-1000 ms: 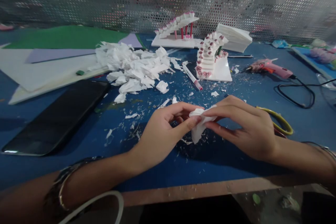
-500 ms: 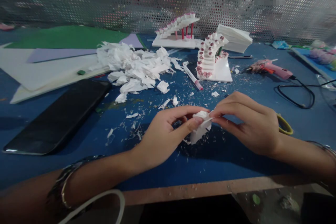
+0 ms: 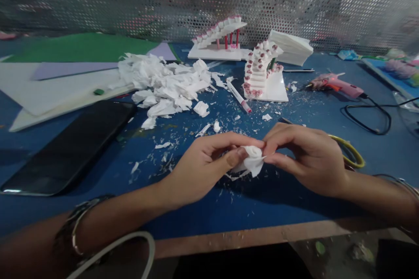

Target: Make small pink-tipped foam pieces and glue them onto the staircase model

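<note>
Between my two hands is a piece of white tissue paper (image 3: 254, 161), folded and curled at its top like a small rosette. My left hand (image 3: 209, 161) pinches its left side between thumb and fingers. With thumb and forefinger, my right hand (image 3: 301, 157) grips the paper's right edge. Beyond my hands lies a heap of torn white paper (image 3: 170, 85), with scraps scattered around it. A small white model staircase (image 3: 260, 74) trimmed with dark red rosettes stands past my right hand. Yellow-handled scissors (image 3: 353, 152) lie partly hidden behind that hand.
A black phone (image 3: 72, 148) lies at left, near white boards (image 3: 65, 89) and a green sheet (image 3: 81, 48). Another model staircase (image 3: 219, 37) stands at the back. A pink glue gun (image 3: 340, 85) with a black cord lies at right. A marker (image 3: 238, 96) sits mid-table.
My right hand has turned slightly downward, drawing the paper's edge around, so its curled top now shows. More of the scissors' yellow handle is visible. The view has shifted a little.
</note>
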{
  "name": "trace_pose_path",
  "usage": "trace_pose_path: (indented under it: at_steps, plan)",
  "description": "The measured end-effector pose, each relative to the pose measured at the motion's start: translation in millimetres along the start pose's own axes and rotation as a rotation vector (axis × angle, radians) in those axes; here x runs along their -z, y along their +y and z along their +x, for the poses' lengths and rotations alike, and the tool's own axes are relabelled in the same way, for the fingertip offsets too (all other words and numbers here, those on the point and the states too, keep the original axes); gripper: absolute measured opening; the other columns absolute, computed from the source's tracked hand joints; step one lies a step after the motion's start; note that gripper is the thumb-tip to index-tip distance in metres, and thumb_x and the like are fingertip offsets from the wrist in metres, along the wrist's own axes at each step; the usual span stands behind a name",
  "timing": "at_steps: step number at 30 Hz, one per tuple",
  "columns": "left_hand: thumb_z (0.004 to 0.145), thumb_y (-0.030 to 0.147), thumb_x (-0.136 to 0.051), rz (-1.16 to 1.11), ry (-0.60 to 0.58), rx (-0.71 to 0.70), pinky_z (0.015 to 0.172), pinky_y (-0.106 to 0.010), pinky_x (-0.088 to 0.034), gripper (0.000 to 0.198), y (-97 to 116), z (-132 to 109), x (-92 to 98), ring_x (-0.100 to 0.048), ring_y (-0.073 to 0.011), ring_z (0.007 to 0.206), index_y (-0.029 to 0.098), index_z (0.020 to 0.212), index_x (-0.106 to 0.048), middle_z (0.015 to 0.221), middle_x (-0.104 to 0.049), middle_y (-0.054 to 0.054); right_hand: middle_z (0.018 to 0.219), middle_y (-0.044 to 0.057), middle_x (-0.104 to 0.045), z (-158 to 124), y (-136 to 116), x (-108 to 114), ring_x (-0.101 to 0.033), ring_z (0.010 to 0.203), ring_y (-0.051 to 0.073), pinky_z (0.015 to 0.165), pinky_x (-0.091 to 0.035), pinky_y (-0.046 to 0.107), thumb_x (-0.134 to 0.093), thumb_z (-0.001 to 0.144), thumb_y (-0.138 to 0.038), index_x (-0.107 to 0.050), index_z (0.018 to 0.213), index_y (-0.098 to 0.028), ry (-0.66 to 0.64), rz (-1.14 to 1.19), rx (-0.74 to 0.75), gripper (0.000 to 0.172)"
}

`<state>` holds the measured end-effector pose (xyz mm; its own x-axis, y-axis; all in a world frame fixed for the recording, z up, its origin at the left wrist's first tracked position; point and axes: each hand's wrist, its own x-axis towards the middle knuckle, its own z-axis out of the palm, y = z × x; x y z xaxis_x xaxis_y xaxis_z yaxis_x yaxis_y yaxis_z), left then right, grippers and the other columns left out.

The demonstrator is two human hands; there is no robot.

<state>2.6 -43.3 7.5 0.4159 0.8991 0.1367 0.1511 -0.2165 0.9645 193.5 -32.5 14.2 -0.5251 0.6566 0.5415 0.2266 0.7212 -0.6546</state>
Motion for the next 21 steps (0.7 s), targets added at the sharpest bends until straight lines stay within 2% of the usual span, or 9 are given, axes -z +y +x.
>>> trace_pose_path:
  at_steps: [4,9,11,15,21]
  plan:
    - [0.079,0.027,-0.058,-0.129,-0.065,0.023,0.059,-0.014,-0.046,0.010,-0.5,-0.1,1.0,-0.059,-0.0065,0.065,0.022,0.086,-0.063,0.079,-0.067,0.001,0.072,-0.001,-0.061,-1.2,-0.3,-1.3,-0.057,0.064,0.005,0.061,-0.048,0.017,-0.064,0.075,-0.020,-0.057,0.075,-0.015,-0.028,0.123,-0.024,0.008]
    - [0.077,0.031,-0.060,-0.234,-0.126,0.053,0.051,-0.015,-0.044,0.014,-2.8,0.3,1.9,-0.054,-0.0068,0.057,0.019,0.080,-0.054,0.067,-0.058,0.002,0.070,0.000,-0.061,0.8,-1.4,0.7,-0.057,0.066,0.005,0.061,-0.047,0.017,-0.061,0.077,-0.018,-0.057,0.075,-0.014,-0.101,0.169,0.008,0.006]
    - [0.077,0.032,-0.060,-0.180,-0.116,0.010,0.054,-0.017,-0.045,0.015,-4.2,0.7,2.5,-0.054,-0.0072,0.058,0.018,0.075,-0.055,0.068,-0.058,0.001,0.070,0.001,-0.061,1.8,-1.4,1.3,-0.056,0.067,0.006,0.062,-0.047,0.018,-0.060,0.078,-0.019,-0.057,0.075,-0.014,-0.118,0.137,0.057,0.006]
    - [0.078,0.033,-0.059,-0.042,-0.023,-0.077,0.062,-0.021,-0.047,0.015,-5.5,0.2,2.0,-0.057,-0.0102,0.066,0.018,0.076,-0.060,0.075,-0.064,-0.002,0.070,-0.001,-0.061,1.9,-0.4,0.7,-0.055,0.067,0.005,0.065,-0.047,0.018,-0.060,0.078,-0.019,-0.055,0.075,-0.016,-0.098,0.018,0.149,0.006]
    - [0.080,0.026,-0.056,0.251,0.072,-0.212,0.076,-0.024,-0.045,0.011,-0.2,-3.1,-0.3,-0.059,-0.0131,0.081,0.022,0.077,-0.067,0.086,-0.067,-0.002,0.071,0.001,-0.061,-1.1,1.6,-2.2,-0.056,0.070,0.006,0.069,-0.048,0.020,-0.061,0.077,-0.017,-0.054,0.076,-0.016,-0.058,-0.037,0.219,0.008]
